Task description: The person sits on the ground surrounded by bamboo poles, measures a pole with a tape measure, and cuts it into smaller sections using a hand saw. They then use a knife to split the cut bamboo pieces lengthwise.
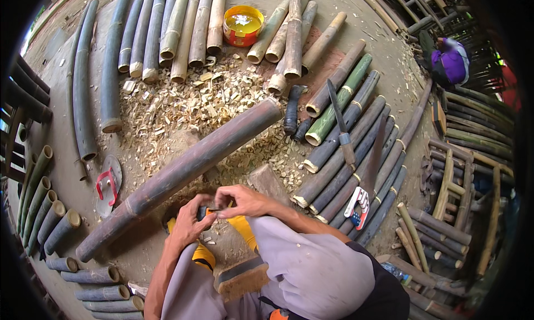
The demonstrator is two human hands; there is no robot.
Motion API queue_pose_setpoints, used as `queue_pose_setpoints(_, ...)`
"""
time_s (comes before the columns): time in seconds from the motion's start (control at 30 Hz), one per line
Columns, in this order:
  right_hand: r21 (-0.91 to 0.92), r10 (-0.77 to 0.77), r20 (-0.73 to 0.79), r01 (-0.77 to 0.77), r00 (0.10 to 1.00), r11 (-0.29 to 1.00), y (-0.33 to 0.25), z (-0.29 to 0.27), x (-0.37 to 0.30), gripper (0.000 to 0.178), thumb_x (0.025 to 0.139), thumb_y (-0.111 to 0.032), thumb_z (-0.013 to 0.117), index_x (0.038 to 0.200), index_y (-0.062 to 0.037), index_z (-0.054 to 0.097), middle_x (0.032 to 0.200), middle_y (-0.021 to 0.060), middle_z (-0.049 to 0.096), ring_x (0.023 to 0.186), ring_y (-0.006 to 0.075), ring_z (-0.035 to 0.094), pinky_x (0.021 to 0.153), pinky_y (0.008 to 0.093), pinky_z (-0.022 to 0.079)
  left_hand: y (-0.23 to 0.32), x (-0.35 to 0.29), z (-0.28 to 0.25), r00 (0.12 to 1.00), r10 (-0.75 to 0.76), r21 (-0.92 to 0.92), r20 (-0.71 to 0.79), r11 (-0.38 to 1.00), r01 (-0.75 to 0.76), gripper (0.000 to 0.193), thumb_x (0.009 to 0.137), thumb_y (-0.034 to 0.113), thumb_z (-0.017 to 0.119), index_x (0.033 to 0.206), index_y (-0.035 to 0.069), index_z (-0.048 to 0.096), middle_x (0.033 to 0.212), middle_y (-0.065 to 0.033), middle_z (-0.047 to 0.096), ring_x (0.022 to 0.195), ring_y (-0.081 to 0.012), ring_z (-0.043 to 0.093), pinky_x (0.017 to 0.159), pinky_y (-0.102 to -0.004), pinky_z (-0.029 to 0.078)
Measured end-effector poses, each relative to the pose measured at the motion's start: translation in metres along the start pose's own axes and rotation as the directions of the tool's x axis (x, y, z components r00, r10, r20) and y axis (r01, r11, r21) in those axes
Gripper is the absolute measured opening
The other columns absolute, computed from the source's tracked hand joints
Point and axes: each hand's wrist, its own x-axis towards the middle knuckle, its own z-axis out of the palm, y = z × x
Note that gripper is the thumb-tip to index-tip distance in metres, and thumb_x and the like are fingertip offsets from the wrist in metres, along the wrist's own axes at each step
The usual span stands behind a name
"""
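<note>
My left hand is closed around a small dark-grey and orange object, which looks like a tape measure but is mostly covered by fingers. From the other side my right hand meets it, thumb and fingers pinched together at the object's edge. What exactly those fingertips grip is too small to make out. Just beyond both hands, a thick dark bamboo pole slants from the lower left up to the middle. Its far end rests over pale wood chips. Next to my right wrist stands a wooden block.
Bamboo poles lie in rows ahead and at both sides. On the right-hand poles rest a machete and a handsaw. A red-yellow tub of liquid stands ahead. A sandal lies left; a person in purple sits far right.
</note>
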Motion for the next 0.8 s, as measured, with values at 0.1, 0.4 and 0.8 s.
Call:
queue_pose_setpoints(0.1,0.380,0.112,-0.318,0.019,0.942,0.925,-0.008,-0.047,-0.014,0.014,0.084,-0.013,0.071,0.092,-0.0037,0.064,0.075,0.0045,0.064,0.067,0.0111,0.061,0.058,0.0243,0.051,-0.036,-0.020,-0.018,0.936,-0.276,0.002,-0.220,0.959,0.284,0.029,0.081,0.026,0.068,0.085,-0.002,0.059,0.070,-0.0075,0.052,0.065,-0.0155,0.049,0.059,-0.0327,0.042)
queue_pose_setpoints(0.4,0.172,0.156,-0.908,0.006,0.389,0.985,0.055,-0.191,0.006,0.017,0.086,-0.011,0.070,0.095,0.0027,0.066,0.063,0.0000,0.060,0.050,0.0045,0.052,0.043,0.0194,0.041,-0.052,-0.030,-0.058,0.772,-0.216,0.179,-0.598,0.903,0.391,0.035,0.084,0.030,0.068,0.094,0.003,0.050,0.065,-0.0098,0.061,0.059,-0.0179,0.055,0.059,-0.0322,0.045)
queue_pose_setpoints(0.8,-0.543,-0.098,-0.787,-0.609,0.609,0.579,0.124,-0.265,-0.004,0.048,0.084,-0.027,0.066,0.122,0.0017,0.057,0.109,0.0230,0.064,0.098,0.0361,0.063,0.088,0.0443,0.047,-0.097,-0.083,-0.114,0.607,-0.420,0.134,-0.674,0.740,0.660,0.068,0.079,0.050,0.070,0.129,0.011,0.047,0.091,-0.0248,0.067,0.088,-0.0391,0.066,0.077,-0.0472,0.050)
